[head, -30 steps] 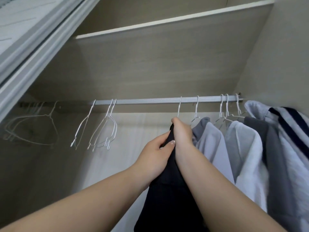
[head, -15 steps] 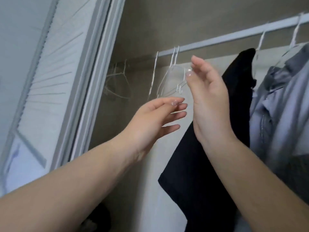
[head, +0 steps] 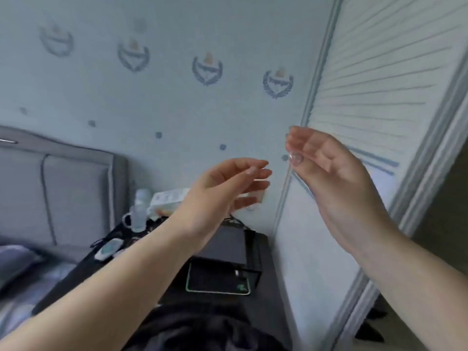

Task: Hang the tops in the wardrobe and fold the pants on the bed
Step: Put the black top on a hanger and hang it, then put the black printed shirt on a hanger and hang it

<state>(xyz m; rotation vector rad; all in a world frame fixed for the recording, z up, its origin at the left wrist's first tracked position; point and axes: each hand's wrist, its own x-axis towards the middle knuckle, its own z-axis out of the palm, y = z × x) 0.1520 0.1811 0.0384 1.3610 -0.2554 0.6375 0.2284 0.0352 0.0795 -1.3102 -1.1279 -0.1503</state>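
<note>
While both hands hang empty in the air, the step in hand looks like a turn toward the bed for the next garment. The left hand (head: 222, 183) has its fingers loosely stretched and apart, holding nothing; the right hand (head: 326, 171), just beside it, is likewise slack and empty, in front of the white louvred wardrobe door (head: 374, 79). Below and left of the left hand lies the grey padded headboard of the bed (head: 63, 188), with blue-grey bedding (head: 17, 269) at its foot — no tops or pants show clearly in this blurred view. Directly under the left wrist sits a black bedside table (head: 228, 249). Doing this well probably means sorting top from pants before grasping — collar for hanging, waistband for folding.
</note>
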